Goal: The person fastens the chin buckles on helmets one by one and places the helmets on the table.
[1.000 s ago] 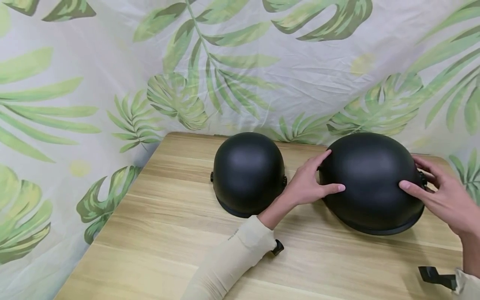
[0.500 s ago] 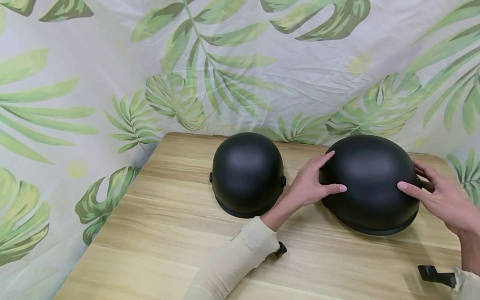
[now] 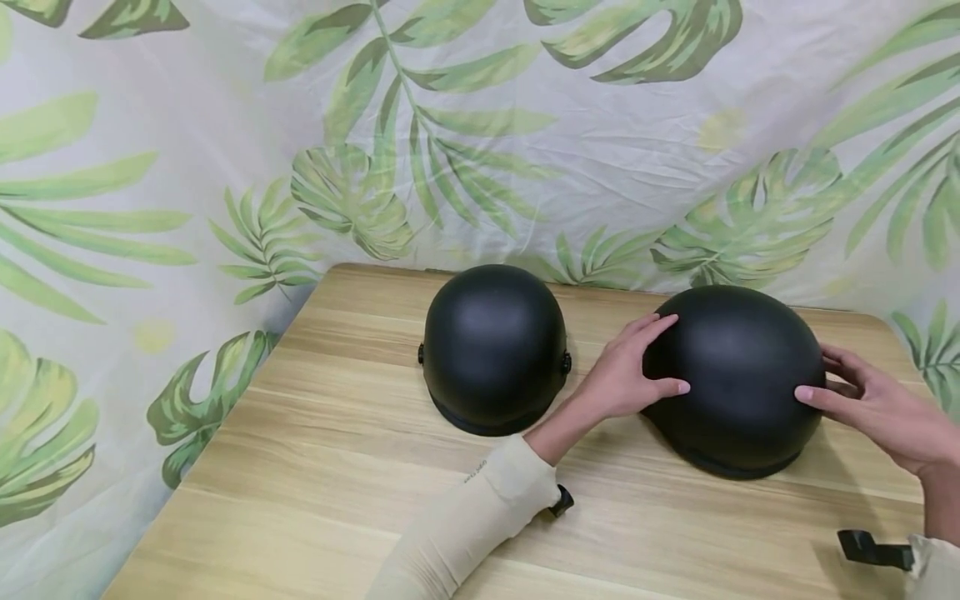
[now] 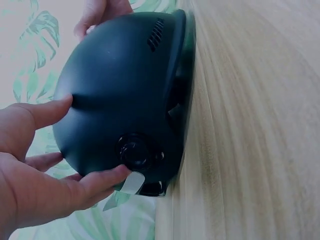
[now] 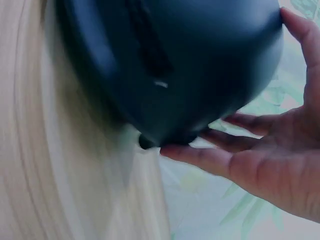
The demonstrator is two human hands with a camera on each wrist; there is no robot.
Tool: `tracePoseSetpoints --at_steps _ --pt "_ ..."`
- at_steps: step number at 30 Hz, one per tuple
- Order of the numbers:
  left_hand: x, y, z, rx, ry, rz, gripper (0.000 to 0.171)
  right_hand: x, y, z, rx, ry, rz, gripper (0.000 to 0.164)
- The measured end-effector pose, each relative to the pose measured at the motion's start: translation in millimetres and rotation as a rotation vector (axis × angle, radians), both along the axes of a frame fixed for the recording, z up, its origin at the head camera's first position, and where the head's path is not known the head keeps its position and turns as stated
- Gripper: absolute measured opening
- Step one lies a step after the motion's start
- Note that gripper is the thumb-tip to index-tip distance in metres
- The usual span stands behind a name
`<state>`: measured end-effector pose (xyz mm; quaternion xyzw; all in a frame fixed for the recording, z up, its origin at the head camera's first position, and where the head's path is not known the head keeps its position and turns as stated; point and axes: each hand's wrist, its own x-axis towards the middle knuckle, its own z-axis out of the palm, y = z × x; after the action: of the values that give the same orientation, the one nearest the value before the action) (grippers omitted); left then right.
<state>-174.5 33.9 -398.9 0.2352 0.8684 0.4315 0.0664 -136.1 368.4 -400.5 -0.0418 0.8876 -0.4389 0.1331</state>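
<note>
Both hands hold a black helmet (image 3: 738,375) at the right of the table in the head view, dome upward. My left hand (image 3: 630,367) grips its left side, thumb on the shell; in the left wrist view the fingers (image 4: 102,181) lie by a round side knob (image 4: 135,151). My right hand (image 3: 881,404) holds the opposite side, thumb in front and fingers behind. Slanted vents (image 4: 155,35) show near the rim. Whether the rim touches the wood I cannot tell. A second black helmet (image 3: 495,346) rests dome up to the left, untouched.
The wooden table (image 3: 300,467) ends at a leaf-printed cloth (image 3: 465,125) behind it. A black clip-like piece (image 3: 561,501) sticks out by the left cuff, and another black piece (image 3: 873,550) by the right cuff.
The held helmet has turned and shifted slightly left and toward me. Its right side knob, visible before, is now out of sight in the head view. The other helmet stays put.
</note>
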Motion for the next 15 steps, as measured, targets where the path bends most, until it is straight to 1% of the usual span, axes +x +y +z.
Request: tracePoseSetpoints --at_steps 5,15 --pt "0.6 0.7 0.0 -0.016 0.003 0.050 0.077 0.4 1.0 -1.4 0.033 0.036 -0.031 0.087" --pt "0.2 1.4 1.5 -0.007 0.020 0.051 0.074 4.9 -4.8 7.7 0.058 0.086 -0.067 0.086"
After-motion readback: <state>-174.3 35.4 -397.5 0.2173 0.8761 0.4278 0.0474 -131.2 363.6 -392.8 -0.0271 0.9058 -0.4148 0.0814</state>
